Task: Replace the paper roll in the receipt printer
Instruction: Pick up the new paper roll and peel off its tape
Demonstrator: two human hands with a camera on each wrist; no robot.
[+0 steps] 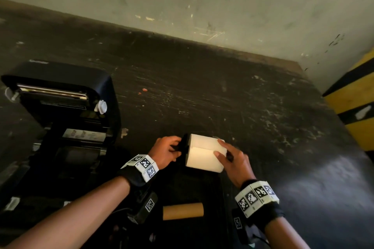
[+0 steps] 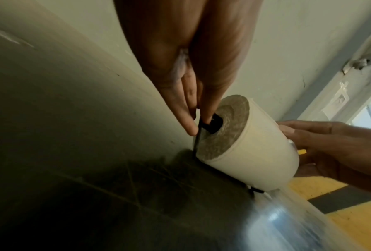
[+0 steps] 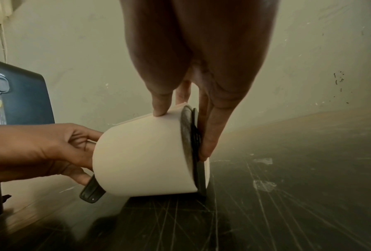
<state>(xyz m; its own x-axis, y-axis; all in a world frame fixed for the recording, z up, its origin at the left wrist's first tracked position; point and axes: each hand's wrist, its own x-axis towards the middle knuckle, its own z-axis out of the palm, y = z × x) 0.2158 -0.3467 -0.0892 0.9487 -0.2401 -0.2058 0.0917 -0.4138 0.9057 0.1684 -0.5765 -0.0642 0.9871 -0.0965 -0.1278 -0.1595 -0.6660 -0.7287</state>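
Item one: the full white cylindrical paper roll [image 1: 204, 152], lying on its side on the scratched dark worktop [image 1: 242, 107], held between our two hands. Our left hand [image 1: 165, 151] has its grip narrowed to a pinch on the black plastic spindle holder [image 2: 212, 124] seated in the roll's core, at the end nearest that grip. Our right hand [image 1: 235, 161] presses the opposite end, thumb over the top of the roll, fingers flat against the black end flange [image 3: 194, 144] there; that grip holds the roll.

Item two: the black receipt printer with raised lid [image 1: 60, 111], well to the left of the left grip, its paper bay showing no roll that we can see.

Item three: a bare brown cardboard core [image 1: 183, 210], lying nearer to us than both grips.

Step in hand, as we judge it: seating the holder on the new roll. To do it well we should push both ends squarely along the core's axis, keep the roll from rolling, and check that the flanges sit flush before lifting toward the printer.
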